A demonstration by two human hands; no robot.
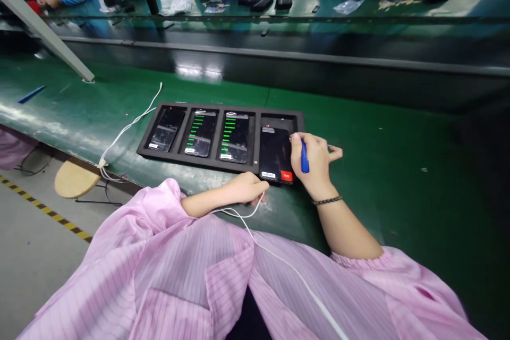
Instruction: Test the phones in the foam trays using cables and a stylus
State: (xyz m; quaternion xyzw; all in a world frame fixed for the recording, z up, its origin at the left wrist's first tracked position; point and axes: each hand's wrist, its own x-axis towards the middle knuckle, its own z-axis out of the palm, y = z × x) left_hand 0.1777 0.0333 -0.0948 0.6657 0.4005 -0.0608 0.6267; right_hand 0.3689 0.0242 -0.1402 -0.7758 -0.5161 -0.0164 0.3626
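A black tray (255, 158) with several compartments lies on the green bench. In its rightmost compartment a dark smartphone (274, 151) sticks out over the front edge, with a red patch and a white label at its lower end. My right hand (316, 162) is closed round a blue pen (305, 156), its thumb and fingertips at the phone's right edge. Just below the phone, my left hand (246, 187) is closed on a white cable (255, 210); the cable's end is hidden. Two phones (234, 138) (200, 133) show green lines of text, and the leftmost phone (166, 128) has a dark screen.
Another white cable (133, 121) lies left of the tray, near a grey post (59, 37). A blue pen-like stick (31, 94) rests at the far left. Beyond a dark conveyor trough (255, 45), several co-workers in blue sleeves handle small parts. A wooden stool (75, 179) stands below left.
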